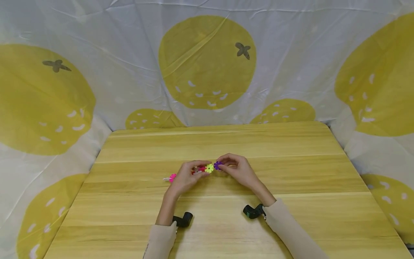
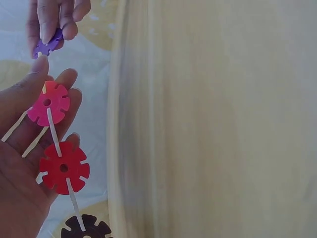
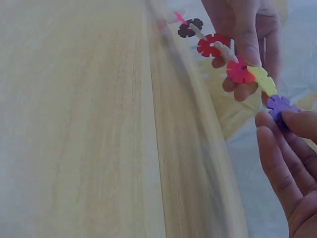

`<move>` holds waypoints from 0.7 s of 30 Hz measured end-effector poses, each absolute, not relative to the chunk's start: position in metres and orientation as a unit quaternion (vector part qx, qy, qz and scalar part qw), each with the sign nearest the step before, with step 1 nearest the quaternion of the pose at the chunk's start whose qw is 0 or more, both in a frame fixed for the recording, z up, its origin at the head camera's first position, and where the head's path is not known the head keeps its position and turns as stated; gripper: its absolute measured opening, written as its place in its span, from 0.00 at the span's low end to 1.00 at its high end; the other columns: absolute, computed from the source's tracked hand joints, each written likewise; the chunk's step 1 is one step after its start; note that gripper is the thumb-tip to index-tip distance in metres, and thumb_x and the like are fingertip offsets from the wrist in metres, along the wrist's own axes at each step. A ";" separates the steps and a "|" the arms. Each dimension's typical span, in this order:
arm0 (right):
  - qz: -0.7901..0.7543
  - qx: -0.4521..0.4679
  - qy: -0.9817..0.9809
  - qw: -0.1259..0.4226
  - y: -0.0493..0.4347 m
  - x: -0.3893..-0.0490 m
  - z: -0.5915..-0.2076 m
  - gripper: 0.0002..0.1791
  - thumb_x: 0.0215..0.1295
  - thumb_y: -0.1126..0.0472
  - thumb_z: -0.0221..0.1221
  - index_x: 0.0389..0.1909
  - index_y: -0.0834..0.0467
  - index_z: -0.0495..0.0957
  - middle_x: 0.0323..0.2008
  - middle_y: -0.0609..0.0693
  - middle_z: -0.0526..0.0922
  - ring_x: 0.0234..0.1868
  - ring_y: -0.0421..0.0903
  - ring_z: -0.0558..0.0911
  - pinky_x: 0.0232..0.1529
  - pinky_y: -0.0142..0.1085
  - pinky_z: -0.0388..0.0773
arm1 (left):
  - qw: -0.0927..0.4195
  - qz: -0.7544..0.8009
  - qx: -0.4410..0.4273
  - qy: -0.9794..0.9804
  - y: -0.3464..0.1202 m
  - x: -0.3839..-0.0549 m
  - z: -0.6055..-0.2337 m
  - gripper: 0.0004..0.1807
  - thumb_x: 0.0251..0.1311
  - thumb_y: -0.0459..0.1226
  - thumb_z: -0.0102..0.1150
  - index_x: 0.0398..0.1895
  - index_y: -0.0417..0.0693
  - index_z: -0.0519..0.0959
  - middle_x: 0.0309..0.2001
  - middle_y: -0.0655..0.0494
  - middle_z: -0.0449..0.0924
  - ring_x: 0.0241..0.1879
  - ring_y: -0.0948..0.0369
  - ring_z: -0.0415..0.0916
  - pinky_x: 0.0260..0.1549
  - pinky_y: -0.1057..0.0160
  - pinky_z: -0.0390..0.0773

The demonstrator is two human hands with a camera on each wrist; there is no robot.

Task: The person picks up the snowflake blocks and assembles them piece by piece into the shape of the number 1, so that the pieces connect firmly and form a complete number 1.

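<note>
In the head view my left hand [image 1: 187, 177] holds one end of a chain of notched plastic snowflake discs above the table. Its thumb and fingers pinch the yellow disc [image 3: 266, 82]. Back from there run a pink disc [image 2: 60, 110], a red disc [image 2: 74, 171] and a dark brown disc [image 2: 94, 226], with pale discs [image 2: 54, 133] seen edge-on between them. The chain's far end carries another pink disc [image 1: 173, 177], left of my left wrist. My right hand [image 1: 238, 169] pinches a purple disc [image 3: 279, 105] right at the yellow one's edge.
A wooden table [image 1: 213, 230] lies beneath both hands. Black wrist cameras [image 1: 184, 219] stick out from the sleeves. Behind the table's far edge hangs a pale cloth [image 1: 291, 64] printed with big yellow fruit.
</note>
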State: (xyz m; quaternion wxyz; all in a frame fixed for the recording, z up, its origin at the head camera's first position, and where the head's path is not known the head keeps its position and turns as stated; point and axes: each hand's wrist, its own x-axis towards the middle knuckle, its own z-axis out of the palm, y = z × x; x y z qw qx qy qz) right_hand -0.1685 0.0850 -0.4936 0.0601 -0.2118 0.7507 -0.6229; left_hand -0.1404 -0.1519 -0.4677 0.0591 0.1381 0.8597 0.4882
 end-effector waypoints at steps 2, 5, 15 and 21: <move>-0.623 -0.217 0.750 0.049 0.084 -0.168 -0.493 0.10 0.68 0.64 0.67 0.48 0.60 0.86 0.45 0.59 0.89 0.41 0.50 0.88 0.40 0.37 0.87 | 0.058 0.487 0.137 0.860 -0.152 -0.140 -0.467 0.18 0.64 0.34 0.70 0.57 0.50 0.86 0.57 0.48 0.86 0.48 0.57 0.81 0.43 0.66 0.80; -0.624 -0.221 0.749 0.038 0.083 -0.167 -0.493 0.09 0.67 0.65 0.68 0.47 0.59 0.87 0.44 0.58 0.90 0.40 0.49 0.90 0.39 0.38 0.87 | 0.055 0.487 0.139 0.860 -0.152 -0.140 -0.467 0.17 0.64 0.34 0.70 0.56 0.49 0.86 0.55 0.49 0.87 0.45 0.58 0.80 0.41 0.67 0.79; -0.622 -0.215 0.752 0.026 0.082 -0.164 -0.490 0.08 0.66 0.64 0.69 0.44 0.57 0.90 0.43 0.55 0.92 0.39 0.44 0.91 0.39 0.46 0.88 | 0.047 0.486 0.155 0.859 -0.152 -0.140 -0.466 0.17 0.63 0.33 0.70 0.55 0.48 0.87 0.50 0.53 0.89 0.49 0.56 0.81 0.46 0.63 0.80; -0.621 -0.218 0.753 0.027 0.083 -0.163 -0.489 0.08 0.66 0.65 0.69 0.44 0.58 0.90 0.43 0.56 0.92 0.39 0.45 0.92 0.38 0.46 0.88 | 0.045 0.490 0.159 0.856 -0.153 -0.141 -0.467 0.16 0.63 0.34 0.70 0.55 0.48 0.87 0.48 0.52 0.89 0.42 0.58 0.76 0.38 0.68 0.76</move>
